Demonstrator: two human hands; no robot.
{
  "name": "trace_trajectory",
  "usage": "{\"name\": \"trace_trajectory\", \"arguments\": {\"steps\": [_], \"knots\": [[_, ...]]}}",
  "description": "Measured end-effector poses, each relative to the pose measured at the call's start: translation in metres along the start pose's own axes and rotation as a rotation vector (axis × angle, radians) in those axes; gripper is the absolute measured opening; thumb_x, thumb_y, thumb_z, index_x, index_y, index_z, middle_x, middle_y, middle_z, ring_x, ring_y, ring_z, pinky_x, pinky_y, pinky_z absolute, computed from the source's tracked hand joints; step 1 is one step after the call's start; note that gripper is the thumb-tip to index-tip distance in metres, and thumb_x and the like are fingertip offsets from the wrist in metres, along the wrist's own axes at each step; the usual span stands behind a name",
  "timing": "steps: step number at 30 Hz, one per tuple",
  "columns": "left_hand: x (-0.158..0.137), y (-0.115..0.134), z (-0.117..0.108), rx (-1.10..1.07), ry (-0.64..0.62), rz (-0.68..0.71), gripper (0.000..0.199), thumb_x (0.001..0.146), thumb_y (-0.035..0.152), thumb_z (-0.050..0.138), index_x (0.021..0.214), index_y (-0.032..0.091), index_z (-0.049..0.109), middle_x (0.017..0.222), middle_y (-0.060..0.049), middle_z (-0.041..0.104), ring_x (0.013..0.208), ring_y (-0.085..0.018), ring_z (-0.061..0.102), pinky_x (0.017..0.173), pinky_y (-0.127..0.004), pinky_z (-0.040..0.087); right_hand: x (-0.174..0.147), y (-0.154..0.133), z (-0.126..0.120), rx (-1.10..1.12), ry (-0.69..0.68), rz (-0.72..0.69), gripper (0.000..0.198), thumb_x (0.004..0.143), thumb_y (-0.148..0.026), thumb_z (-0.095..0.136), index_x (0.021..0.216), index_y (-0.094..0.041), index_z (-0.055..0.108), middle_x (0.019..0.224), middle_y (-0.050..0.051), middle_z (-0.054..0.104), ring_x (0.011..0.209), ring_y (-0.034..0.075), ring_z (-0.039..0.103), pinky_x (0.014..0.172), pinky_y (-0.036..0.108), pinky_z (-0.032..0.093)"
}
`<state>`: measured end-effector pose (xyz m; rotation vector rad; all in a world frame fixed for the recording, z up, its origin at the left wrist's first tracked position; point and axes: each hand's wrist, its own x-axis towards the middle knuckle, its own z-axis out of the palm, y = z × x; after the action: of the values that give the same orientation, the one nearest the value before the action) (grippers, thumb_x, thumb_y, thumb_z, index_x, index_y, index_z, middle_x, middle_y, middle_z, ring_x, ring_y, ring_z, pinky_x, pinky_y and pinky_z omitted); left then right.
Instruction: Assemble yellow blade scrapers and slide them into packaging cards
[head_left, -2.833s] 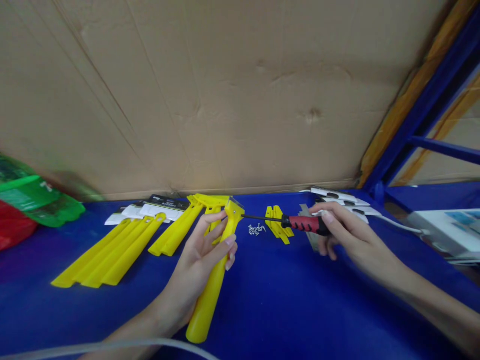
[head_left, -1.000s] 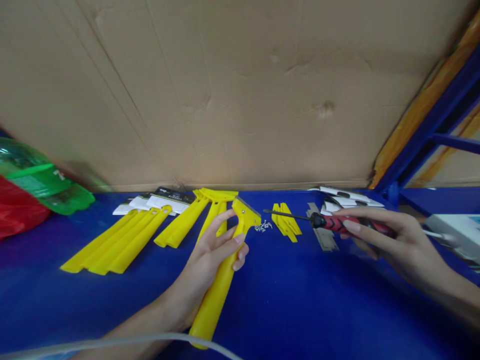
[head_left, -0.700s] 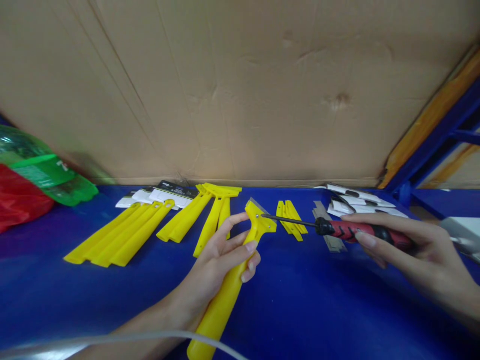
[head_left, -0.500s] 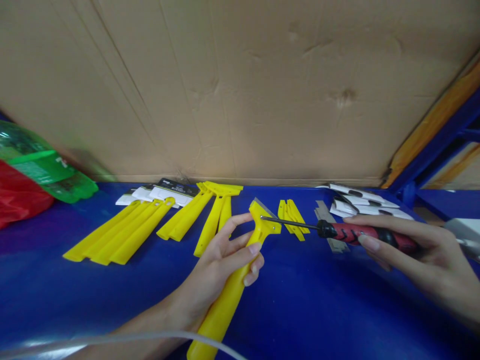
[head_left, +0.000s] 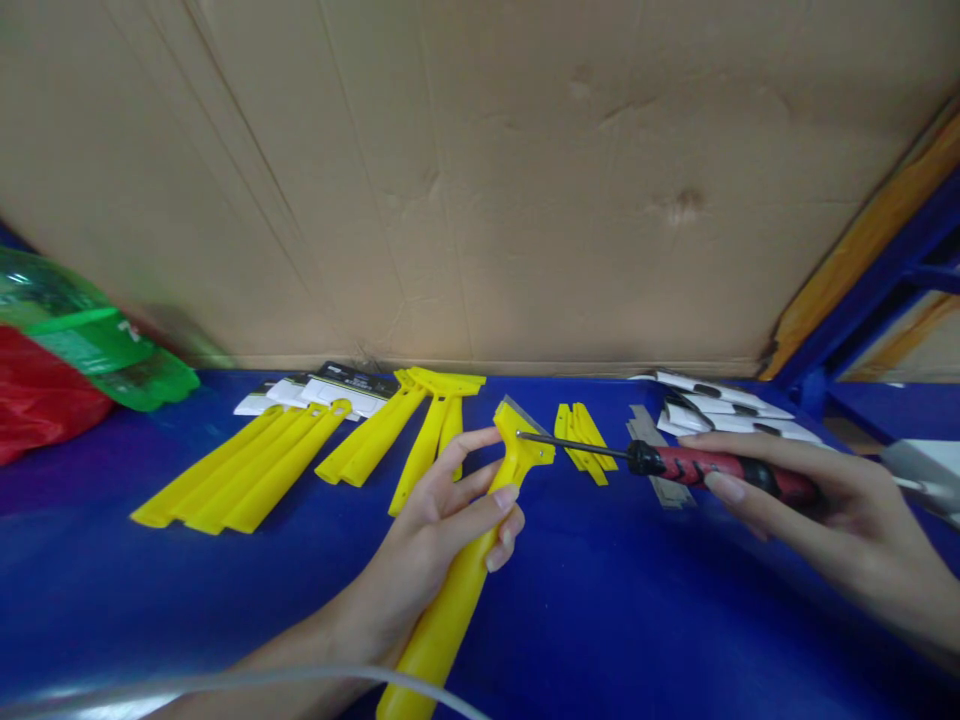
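Observation:
My left hand [head_left: 457, 525] is wrapped round the neck of a yellow scraper [head_left: 446, 625], its head tilted up and a thin blade showing along the top edge. Two small screws show on that head. My right hand [head_left: 832, 520] grips the red and black handle of a screwdriver [head_left: 694, 466]. The screwdriver's dark shaft points left, and its tip meets the upper screw on the scraper head. Just behind the shaft lie several small yellow plastic strips [head_left: 585, 440]. Grey metal blades [head_left: 660, 460] lie partly behind the screwdriver.
Yellow handles [head_left: 247, 470] and more yellow scrapers [head_left: 427, 430] lie on the blue table [head_left: 637, 620], near black-and-white packages [head_left: 345, 388]. White folded packages [head_left: 727, 400] are at the right. A green bottle [head_left: 97, 340] and red bag [head_left: 45, 390] stand left. Cardboard [head_left: 480, 180] rises behind; a pale cable [head_left: 300, 678] crosses the foreground.
Both hands, the scraper and the screwdriver have shifted slightly left in view. The screwdriver tip stays on the same screw, and both grips are unchanged.

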<state>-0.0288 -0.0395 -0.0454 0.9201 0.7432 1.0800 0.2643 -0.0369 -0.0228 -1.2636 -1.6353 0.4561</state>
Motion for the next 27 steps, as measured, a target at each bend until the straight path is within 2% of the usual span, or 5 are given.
{"name": "trace_trajectory", "arguments": {"steps": [7,14,16,21,27], "knots": [[-0.001,-0.001,0.001,0.104,0.065,0.04,0.044,0.087,0.029,0.083,0.12,0.024,0.056,0.069,0.004,0.062,0.052,-0.01,0.052,0.05,-0.022,0.034,-0.005,0.002,0.003,-0.058,-0.035,-0.004,0.029,0.08,-0.054,0.081,0.098,-0.032,0.087,0.1,0.007,0.086,0.086,0.032,0.081,0.078,0.039,0.067],[-0.005,0.005,0.01,0.208,0.201,0.09,0.048,0.083,0.03,0.086,0.121,0.022,0.058,0.082,0.002,0.067,0.055,-0.008,0.054,0.057,-0.024,0.044,-0.013,-0.003,0.007,0.054,-0.064,0.245,0.048,0.093,-0.07,0.059,0.116,-0.032,0.076,0.079,0.005,0.077,0.043,0.017,0.057,0.033,0.027,0.044],[-0.004,0.006,0.011,0.204,0.22,0.086,0.051,0.081,0.029,0.087,0.122,0.022,0.058,0.088,0.0,0.069,0.055,-0.007,0.054,0.057,-0.024,0.045,-0.01,-0.003,0.008,0.086,-0.024,0.187,0.041,0.087,-0.064,0.071,0.115,-0.033,0.072,0.08,0.002,0.075,0.046,0.016,0.057,0.039,0.026,0.048],[-0.001,0.005,0.011,0.215,0.22,0.078,0.051,0.08,0.029,0.087,0.122,0.02,0.059,0.081,0.002,0.065,0.055,-0.009,0.056,0.054,-0.025,0.044,-0.003,0.002,0.006,-0.034,0.057,-0.036,0.029,0.078,-0.048,0.086,0.098,-0.031,0.076,0.105,0.004,0.078,0.094,0.024,0.074,0.082,0.03,0.061],[-0.003,-0.002,0.011,0.245,0.192,0.077,0.047,0.085,0.029,0.084,0.124,0.023,0.06,0.093,0.0,0.069,0.056,-0.007,0.056,0.057,-0.025,0.046,-0.004,0.0,0.004,0.078,-0.081,0.205,0.043,0.094,-0.064,0.064,0.095,-0.022,0.069,0.056,-0.002,0.061,0.034,0.013,0.052,0.036,0.026,0.043]]}}
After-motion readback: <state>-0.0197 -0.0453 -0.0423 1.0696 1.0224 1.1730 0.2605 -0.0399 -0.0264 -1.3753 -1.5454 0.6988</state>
